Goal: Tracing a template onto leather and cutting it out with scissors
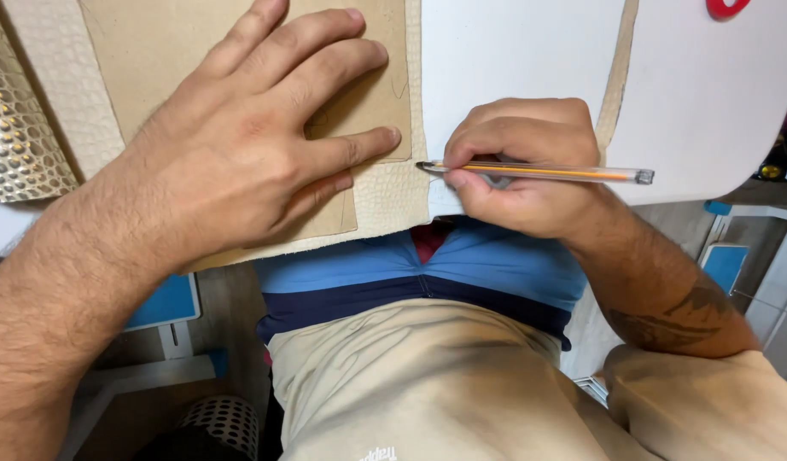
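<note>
— Pen [547, 172] first: we hold it in our right hand [521, 171], fingers clamped round the clear barrel with its orange core. It lies almost level, tip to the left, back end sticking out past the knuckles to the right.

— And where does the tip sit?

— On the cream leather [393, 192], just beside the right edge of the tan cardboard pattern [154, 51], close to the near edge of the bench [513, 51].

— What is our left hand [240, 145] doing?

— It lies flat on the cardboard pattern, fingers spread wide and gripping nothing. The little finger reaches toward the pattern's right edge, near the pen tip. Our two hands are apart, with a strip of leather between them.

— What lies under the pattern?

— The cream leather, pebbled in texture, showing along the pattern's right and lower edges and again at its left. Faint drawn lines show on the cardboard near our fingers.

— Further out?

— At the far left a shiny gold embossed sheet [14, 128] rests on the white bench. A red object [726, 7] peeks in at the top right corner; we cannot tell what it is. Below the bench edge we see our blue striped shirt [428, 273] and beige trousers [428, 384].
</note>
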